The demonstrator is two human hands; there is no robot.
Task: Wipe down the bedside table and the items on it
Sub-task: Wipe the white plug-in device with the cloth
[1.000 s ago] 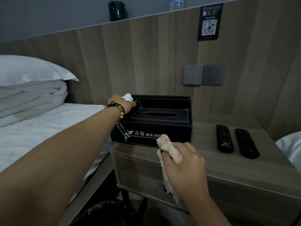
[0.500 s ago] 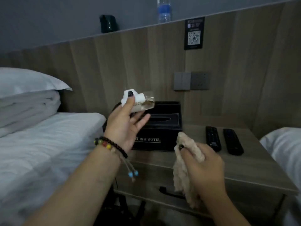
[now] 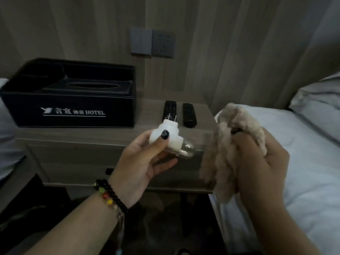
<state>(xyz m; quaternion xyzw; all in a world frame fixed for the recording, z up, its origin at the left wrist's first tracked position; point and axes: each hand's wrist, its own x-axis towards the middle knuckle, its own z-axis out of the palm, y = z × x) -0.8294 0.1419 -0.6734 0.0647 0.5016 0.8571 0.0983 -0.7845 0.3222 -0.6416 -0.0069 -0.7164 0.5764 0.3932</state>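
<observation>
My left hand (image 3: 141,162) holds a small white plug-in device (image 3: 171,134) with two metal prongs on top and a clear glass bottle at its lower right, raised in front of the wooden bedside table (image 3: 88,137). Just right of it, my right hand (image 3: 257,162) is closed on a bunched beige cloth (image 3: 226,144), a short gap from the device. On the table stand a black hotel tissue box (image 3: 73,105) at the left and two black remote controls (image 3: 188,115) side by side at the right.
A white bed (image 3: 303,153) with a pillow borders the table on the right; another bed's edge shows far left. Grey wall switches and a socket (image 3: 161,44) sit on the wood panel behind. A dark bin-like shape lies on the floor at lower left.
My left hand lifted the white device out of the tissue box's rear compartment and brought it down toward me. The cloth hand rose beside it. My view swung right and down.
</observation>
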